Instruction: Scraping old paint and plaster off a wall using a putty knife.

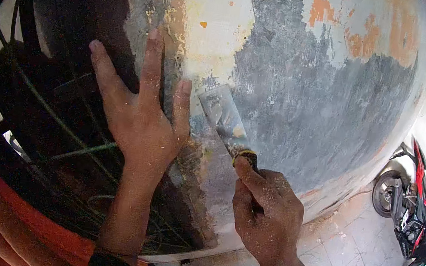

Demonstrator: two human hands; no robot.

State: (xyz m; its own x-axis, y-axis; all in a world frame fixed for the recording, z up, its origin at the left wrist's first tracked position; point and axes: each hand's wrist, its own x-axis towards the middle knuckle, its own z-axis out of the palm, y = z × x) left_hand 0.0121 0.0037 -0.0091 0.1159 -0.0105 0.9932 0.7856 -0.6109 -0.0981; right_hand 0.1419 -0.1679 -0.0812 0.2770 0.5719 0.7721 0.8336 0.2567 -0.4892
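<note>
A pale painted wall [308, 86], worn through in broad grey and orange patches, occupies the upper centre and right. To its left, a dark expanse [75, 151] is crossed by thin, bar-like lines. At lower right, a floor of pale square tiles [332, 255] is seen; at lower left, a softly folded orange cloth [18, 219]. A red-and-black motorcycle [424, 214] is parked near the wall. The left hand [143, 122] is spread wide and empty over the wall's crumbling left edge; how firmly it is pressed cannot be told. By the right hand [270, 213], a flat metal scraper with a dark handle [226, 121] is held, the grip being closed around the handle, thumb uppermost. The scraper is slanted up and left near mid-view, its blade tip at the border between pale paint and grey patch. Above it, a small orange fleck [203, 24] is exposed. For clean scraping, it is judged, a shallow blade angle and even pressure should be maintained, corners should not be dug in, and the left hand should be kept clear of the stroke.
</note>
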